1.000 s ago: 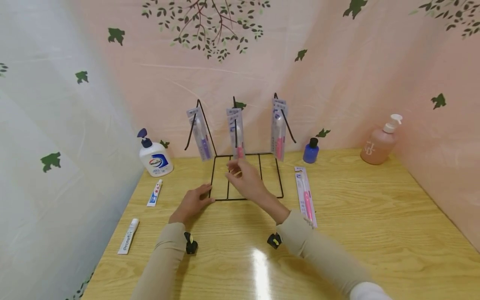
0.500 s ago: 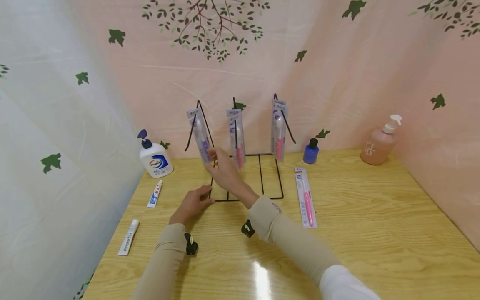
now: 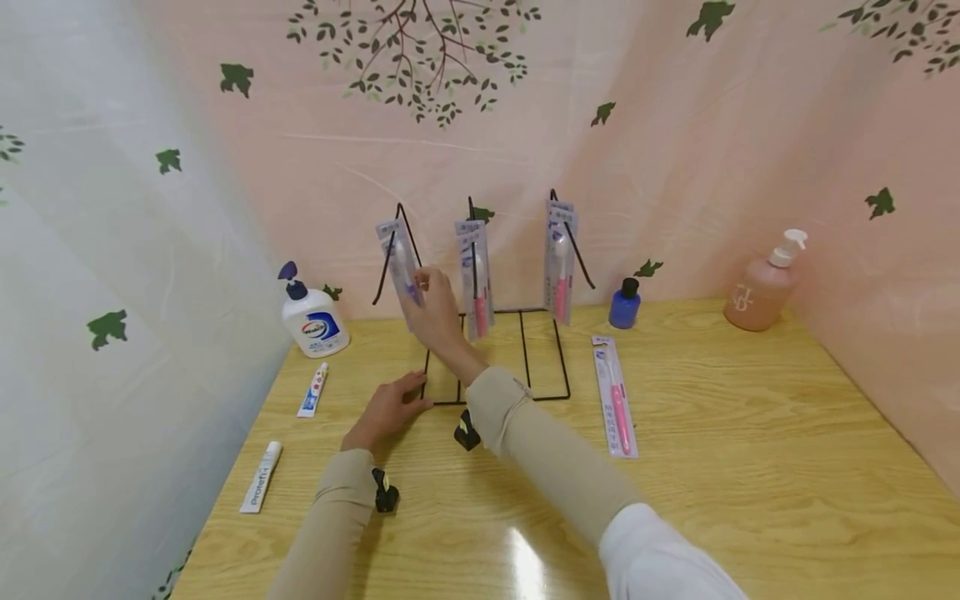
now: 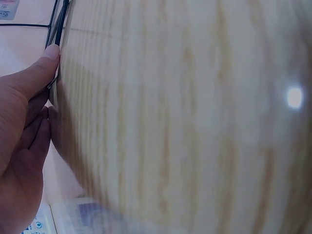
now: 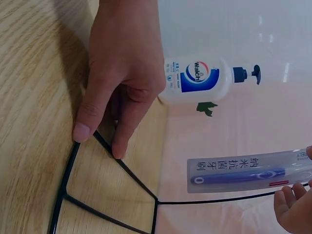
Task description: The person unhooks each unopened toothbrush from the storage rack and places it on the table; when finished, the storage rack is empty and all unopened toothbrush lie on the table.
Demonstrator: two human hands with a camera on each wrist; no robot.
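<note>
A purple toothbrush (image 3: 401,267) is hung on the rack (image 3: 525,353), upper middle of the frame, partly covered by the right hand (image 3: 437,312), whose hold cannot be told. The rack's base is pressed by the left hand (image 3: 386,410), fingers extended. Hanging seems nearly done: one pink toothbrush (image 3: 617,400), right of centre, is left unhung.

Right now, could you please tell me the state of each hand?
Left hand: open, touching the wire rack.
Right hand: at the purple toothbrush pack; whether gripping it, cannot be told.
</note>
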